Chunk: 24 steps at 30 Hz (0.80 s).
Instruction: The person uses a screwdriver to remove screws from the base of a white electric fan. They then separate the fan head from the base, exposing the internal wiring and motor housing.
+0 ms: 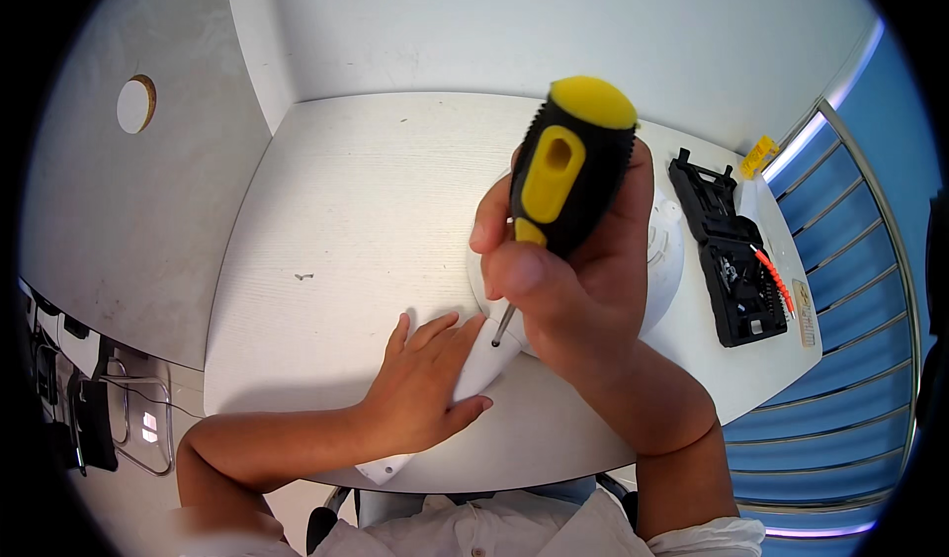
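Note:
My right hand [583, 290] grips a screwdriver [568, 162] with a black and yellow handle, held upright. Its metal tip [500, 330] touches a small hole in a white plastic device [664, 260], a round body with a pointed tab toward me. My left hand [420, 384] lies flat on the white table [346, 201], fingers pressing the white tab at its edge. Much of the device is hidden behind my right hand.
An open black tool case [730, 256] with an orange-handled tool lies at the table's right edge. A small yellow object [759, 154] sits behind it. A tiny dark speck [303, 277] lies on the table left. Blue slatted railing runs along the right.

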Tool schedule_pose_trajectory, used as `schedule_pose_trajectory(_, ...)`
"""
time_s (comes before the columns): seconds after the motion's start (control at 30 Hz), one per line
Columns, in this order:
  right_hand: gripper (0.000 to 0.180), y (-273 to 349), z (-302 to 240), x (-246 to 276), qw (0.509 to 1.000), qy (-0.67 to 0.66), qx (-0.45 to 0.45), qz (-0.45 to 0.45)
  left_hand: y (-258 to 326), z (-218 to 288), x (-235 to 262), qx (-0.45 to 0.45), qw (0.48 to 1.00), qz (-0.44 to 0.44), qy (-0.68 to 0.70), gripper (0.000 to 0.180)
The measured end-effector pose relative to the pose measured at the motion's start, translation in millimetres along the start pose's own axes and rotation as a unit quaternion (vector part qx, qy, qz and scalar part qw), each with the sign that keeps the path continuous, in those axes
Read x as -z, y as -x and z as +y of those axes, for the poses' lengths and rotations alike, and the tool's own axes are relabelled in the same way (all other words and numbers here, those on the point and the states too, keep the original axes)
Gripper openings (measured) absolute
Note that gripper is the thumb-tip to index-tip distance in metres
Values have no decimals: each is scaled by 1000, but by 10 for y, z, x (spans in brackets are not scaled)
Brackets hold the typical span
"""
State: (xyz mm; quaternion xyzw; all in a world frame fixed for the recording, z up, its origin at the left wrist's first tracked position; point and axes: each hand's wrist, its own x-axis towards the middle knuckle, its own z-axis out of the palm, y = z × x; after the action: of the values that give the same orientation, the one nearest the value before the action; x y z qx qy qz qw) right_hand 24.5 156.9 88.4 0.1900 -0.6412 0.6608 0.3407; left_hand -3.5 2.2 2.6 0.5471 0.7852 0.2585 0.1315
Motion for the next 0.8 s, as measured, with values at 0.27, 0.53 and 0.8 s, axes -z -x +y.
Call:
schedule_pose_trajectory(0.27,57,-14,20,-9,999,-20,29,-21,21,38,8,22,1000,-10,-13,77)
schedule_pose_trajectory(0.53,51,-9,27,21,998,-40,33,-25,12,34,-12,23,1000,-4,-12,78)
schedule_pose_trajectory(0.8,50,3,-19,31,998,-42,32,-19,7,40,-2,37,999,-23,-10,82)
